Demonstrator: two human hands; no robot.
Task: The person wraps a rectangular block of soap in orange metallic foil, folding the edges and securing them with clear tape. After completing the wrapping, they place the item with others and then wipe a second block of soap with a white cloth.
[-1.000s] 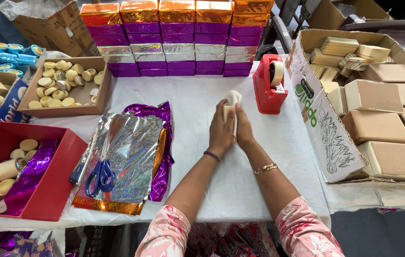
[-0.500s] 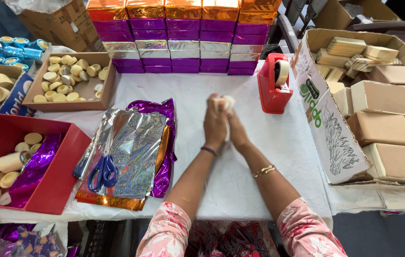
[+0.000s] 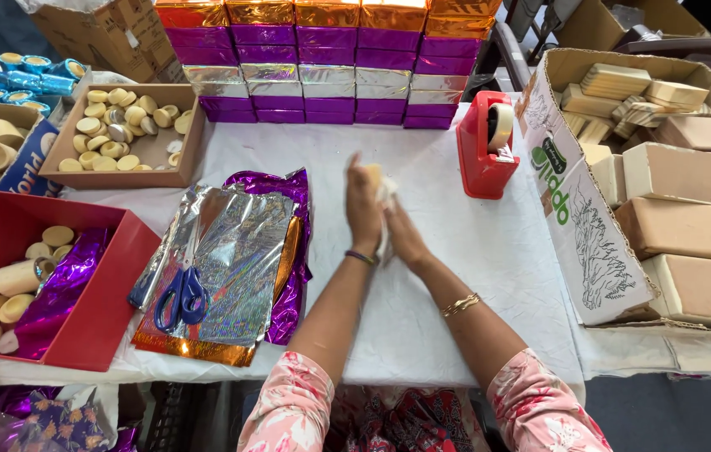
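My left hand (image 3: 363,211) and my right hand (image 3: 406,236) are pressed palm to palm above the white tablecloth (image 3: 456,276), both a little blurred. Between them sits a small pale cream piece (image 3: 375,175) with a bit of white wrapping (image 3: 387,194) showing at the fingertips. Most of the piece is hidden by my palms. A dark band is on my left wrist and a gold bracelet on my right.
Foil sheets (image 3: 238,251) with blue scissors (image 3: 180,295) lie to the left. A red tape dispenser (image 3: 483,151) stands right of my hands. Stacked foil-wrapped boxes (image 3: 330,63) line the back. A red tray (image 3: 88,318), a cardboard tray of round pieces (image 3: 155,151) and a carton of tan blocks (image 3: 577,226) flank the table.
My joined hands have slid against each other and shifted slightly left, and the pale piece now sits deeper between the palms.
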